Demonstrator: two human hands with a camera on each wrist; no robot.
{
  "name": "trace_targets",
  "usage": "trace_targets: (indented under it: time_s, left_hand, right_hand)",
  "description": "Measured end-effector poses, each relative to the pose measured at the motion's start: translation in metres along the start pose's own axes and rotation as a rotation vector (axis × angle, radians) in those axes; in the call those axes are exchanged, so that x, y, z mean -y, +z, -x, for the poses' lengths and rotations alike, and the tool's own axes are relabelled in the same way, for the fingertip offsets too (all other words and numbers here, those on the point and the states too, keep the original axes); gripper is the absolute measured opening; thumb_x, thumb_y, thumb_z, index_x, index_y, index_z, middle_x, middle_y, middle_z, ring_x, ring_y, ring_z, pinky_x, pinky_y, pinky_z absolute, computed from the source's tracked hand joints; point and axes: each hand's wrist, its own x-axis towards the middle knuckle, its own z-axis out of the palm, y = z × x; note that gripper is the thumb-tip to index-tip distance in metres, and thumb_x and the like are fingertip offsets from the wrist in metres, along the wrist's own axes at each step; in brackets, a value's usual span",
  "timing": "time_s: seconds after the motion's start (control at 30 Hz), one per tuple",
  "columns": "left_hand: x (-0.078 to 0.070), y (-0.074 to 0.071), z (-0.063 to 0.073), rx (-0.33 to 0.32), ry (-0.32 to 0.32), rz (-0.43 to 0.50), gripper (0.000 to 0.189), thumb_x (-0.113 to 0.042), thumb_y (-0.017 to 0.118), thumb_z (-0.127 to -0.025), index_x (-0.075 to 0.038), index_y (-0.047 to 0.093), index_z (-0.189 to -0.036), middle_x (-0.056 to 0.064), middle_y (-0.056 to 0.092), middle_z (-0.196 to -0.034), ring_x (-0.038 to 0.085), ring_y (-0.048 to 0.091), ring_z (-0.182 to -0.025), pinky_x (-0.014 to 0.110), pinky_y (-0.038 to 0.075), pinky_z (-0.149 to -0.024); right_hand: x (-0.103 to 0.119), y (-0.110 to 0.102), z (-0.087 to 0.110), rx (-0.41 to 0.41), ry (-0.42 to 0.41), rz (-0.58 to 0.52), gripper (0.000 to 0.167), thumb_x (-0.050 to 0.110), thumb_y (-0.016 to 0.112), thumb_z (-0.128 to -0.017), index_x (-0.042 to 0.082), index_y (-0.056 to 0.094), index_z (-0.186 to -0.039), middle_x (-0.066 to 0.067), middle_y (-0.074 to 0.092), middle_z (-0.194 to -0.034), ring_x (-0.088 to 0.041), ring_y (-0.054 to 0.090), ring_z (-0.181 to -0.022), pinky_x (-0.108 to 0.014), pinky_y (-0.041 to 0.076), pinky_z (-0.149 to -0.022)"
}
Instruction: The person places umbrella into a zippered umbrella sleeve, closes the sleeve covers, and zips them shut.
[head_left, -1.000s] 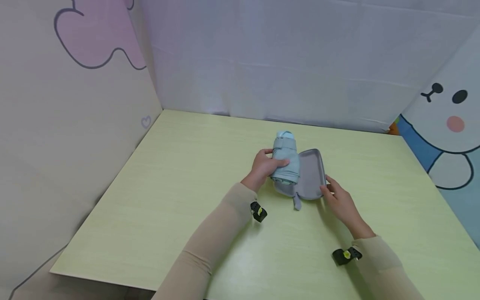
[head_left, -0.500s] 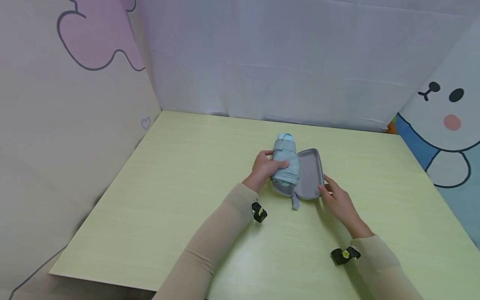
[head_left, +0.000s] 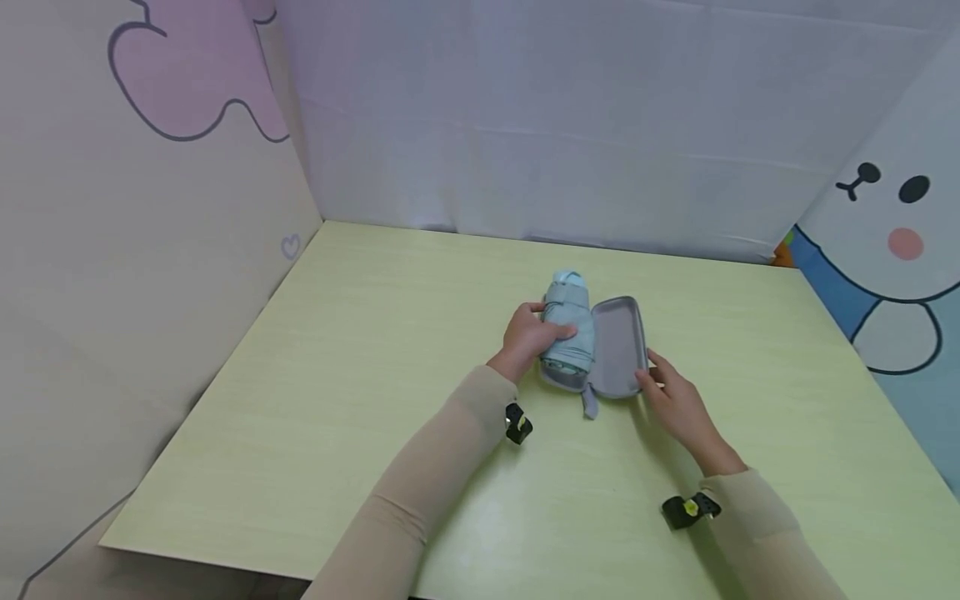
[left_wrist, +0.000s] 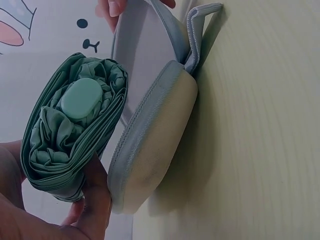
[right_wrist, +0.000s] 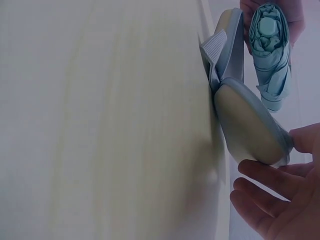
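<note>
My left hand (head_left: 527, 335) grips a folded pale blue-green umbrella (head_left: 567, 329), its thumb across the top and fingers round the side. The left wrist view shows the umbrella's bunched fabric and oval end (left_wrist: 82, 98) facing the camera. Under and beside it lies an open grey zip case (head_left: 618, 348) with two hinged halves and a fabric loop (head_left: 590, 403) at the near end. The umbrella overlaps the left half. At the right half's outer rim my right hand (head_left: 677, 408) pinches the edge between thumb and fingers, as the right wrist view (right_wrist: 285, 187) also shows.
The case stands on a pale yellow-green table (head_left: 360, 350). A white sheet (head_left: 570, 125) hangs along the back edge, and printed panels with cartoon figures (head_left: 896, 250) border the sides. Black wrist cameras (head_left: 517, 423) sit on both sleeves.
The umbrella has come down slightly and a little to the left, settling closer over the case's left half. The right hand keeps its hold on the case rim.
</note>
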Motion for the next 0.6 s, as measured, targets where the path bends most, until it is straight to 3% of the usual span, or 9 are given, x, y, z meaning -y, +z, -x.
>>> trace_targets:
  time_s: [0.37,0.6]
  left_hand:
    - [0.0042,0.0035,0.0001,-0.041,0.029,-0.178,0.065,-0.034,0.078,-0.075,-0.012,0.049,-0.128,0.006,0.057,-0.115,0.020,0.052,-0.098,0.032,0.043,-0.082]
    - [0.0074,0.0026,0.0021,-0.040,0.041,-0.216,0.064,-0.034,0.078,-0.075,-0.011,0.050,-0.127,0.007,0.057,-0.116,0.021,0.052,-0.098,0.033,0.043,-0.082]
  right_hand:
    - [-0.0016,-0.0005,0.0011,0.004,0.008,-0.007,0.055,0.027,0.036,-0.102,-0.008,0.022,-0.142,-0.035,0.050,-0.119,-0.048,0.051,-0.106,-0.056,0.041,-0.087]
    - [-0.0019,-0.0004,0.0010,-0.013,-0.017,-0.003,0.054,0.024,0.037,-0.102,-0.009,0.023,-0.141,-0.035,0.051,-0.117,-0.048,0.053,-0.104,-0.055,0.041,-0.087]
